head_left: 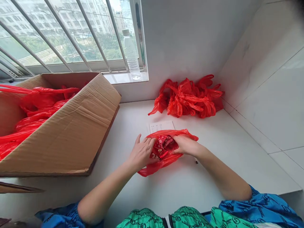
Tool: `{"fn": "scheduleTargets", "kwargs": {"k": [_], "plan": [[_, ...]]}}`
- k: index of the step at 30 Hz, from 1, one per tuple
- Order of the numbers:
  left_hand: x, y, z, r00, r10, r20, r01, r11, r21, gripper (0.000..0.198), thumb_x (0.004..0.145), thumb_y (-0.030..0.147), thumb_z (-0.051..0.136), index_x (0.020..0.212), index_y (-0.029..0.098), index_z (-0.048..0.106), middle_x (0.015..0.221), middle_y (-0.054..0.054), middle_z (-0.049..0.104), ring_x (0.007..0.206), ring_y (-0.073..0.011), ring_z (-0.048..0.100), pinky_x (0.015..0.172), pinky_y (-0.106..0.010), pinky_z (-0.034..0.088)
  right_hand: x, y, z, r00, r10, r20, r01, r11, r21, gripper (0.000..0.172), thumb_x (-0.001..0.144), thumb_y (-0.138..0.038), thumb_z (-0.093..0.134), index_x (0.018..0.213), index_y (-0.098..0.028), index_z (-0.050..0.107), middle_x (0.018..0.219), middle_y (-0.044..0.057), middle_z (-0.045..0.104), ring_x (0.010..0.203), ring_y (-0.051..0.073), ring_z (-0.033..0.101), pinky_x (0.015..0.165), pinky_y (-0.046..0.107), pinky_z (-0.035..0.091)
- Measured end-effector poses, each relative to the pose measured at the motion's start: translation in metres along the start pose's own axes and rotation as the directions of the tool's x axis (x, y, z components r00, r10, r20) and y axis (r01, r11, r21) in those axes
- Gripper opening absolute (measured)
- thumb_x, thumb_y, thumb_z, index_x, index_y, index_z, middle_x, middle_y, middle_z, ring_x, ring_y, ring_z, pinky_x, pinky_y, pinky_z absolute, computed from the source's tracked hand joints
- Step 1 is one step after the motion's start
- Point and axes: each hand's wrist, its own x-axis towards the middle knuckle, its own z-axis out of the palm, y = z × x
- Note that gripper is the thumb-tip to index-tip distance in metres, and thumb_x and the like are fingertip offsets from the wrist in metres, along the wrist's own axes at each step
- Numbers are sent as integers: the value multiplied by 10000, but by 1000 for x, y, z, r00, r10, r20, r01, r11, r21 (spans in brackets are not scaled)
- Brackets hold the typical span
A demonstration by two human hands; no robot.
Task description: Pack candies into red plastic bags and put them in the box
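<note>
A red plastic bag [163,160] lies open on the white counter [185,186] in front of me. Small red-wrapped packets [162,144] show inside its mouth. My left hand [141,153] grips the bag's left edge, fingers curled over the rim. At the right edge, my right hand [185,145] pinches the plastic and holds the mouth apart. A white slip of paper [161,126] with faint print lies just behind the bag.
A pile of several tied red bags [190,96] sits in the back corner. A large open cardboard box [71,133] holding red bags [35,107] stands at the left. A clear water bottle [131,53] stands on the window sill. A tiled wall runs along the right.
</note>
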Motion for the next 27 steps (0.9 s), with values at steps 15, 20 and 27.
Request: {"fn": "scheduleTargets", "kwargs": {"k": [15,20,27], "plan": [[10,-7,-27,972,94,-217,-110,992,-61,440,894,281,648,1327,278,572,1326,-91,640,1263,-281,577,1222,-571,173,-7,11,-32,988,-49,-149,48,999,-10,243,1002,-261,469,995,-205,706,900,70,730,799,199,682,720,277,484],[8,-4,-39,976,56,-211,-60,998,-10,610,837,259,718,1403,266,492,1521,-136,470,1413,-334,434,1210,-631,142,-14,11,-46,962,-22,-270,56,991,118,325,1006,-318,450,771,-211,647,712,33,678,635,177,619,596,272,422],[18,10,-39,981,21,-191,-33,997,-63,401,934,350,608,1315,232,569,1141,-92,724,1133,-292,654,1182,-607,203,-22,-2,-59,981,-78,-177,114,972,205,327,968,-308,466,693,-213,616,683,9,650,637,163,571,556,270,373]]}}
